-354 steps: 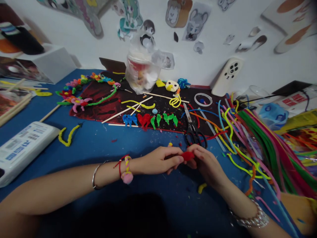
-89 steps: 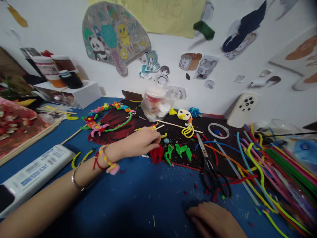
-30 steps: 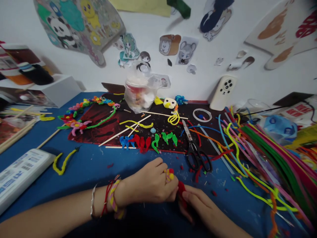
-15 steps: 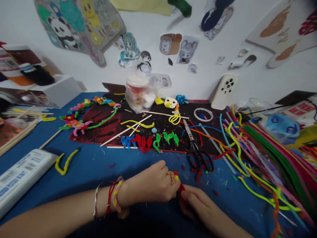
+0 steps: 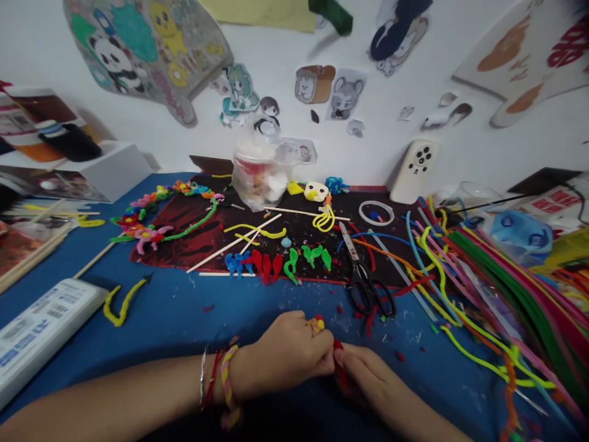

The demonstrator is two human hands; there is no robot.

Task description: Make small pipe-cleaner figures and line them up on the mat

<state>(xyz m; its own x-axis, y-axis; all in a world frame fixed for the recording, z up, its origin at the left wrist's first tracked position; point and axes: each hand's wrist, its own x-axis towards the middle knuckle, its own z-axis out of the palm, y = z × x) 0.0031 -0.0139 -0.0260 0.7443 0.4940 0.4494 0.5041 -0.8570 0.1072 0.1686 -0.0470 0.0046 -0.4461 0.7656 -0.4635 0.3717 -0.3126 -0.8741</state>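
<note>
Between my two hands is a red pipe cleaner point(image 5: 339, 359), mostly covered by the fingers. My left hand point(image 5: 292, 350) is closed in a fist at its left end, with a pink and yellow flower ring on one finger. My right hand point(image 5: 368, 371) pinches the red piece between thumb and fingers, close against the left hand. Beyond the hands lie small bent pipe cleaner pieces: blue ones point(image 5: 238, 264), red ones point(image 5: 267, 265) and green ones point(image 5: 315, 258). Black-handled scissors point(image 5: 361, 273) rest to their right, blades pointing away.
Loose pipe cleaners point(image 5: 501, 307) spread along the right side. A white box point(image 5: 43, 334) lies at the left near a bent yellow pipe cleaner point(image 5: 120, 307). Farther back are a flower garland point(image 5: 151, 236), a bagged tub point(image 5: 260, 172), a tape roll point(image 5: 376, 213) and a phone point(image 5: 411, 172) against the wall.
My left hand and forearm have shifted slightly toward me and turned, so the wrist bracelets sit farther right. My right hand stays nearly in place, still pinching the red pipe cleaner.
</note>
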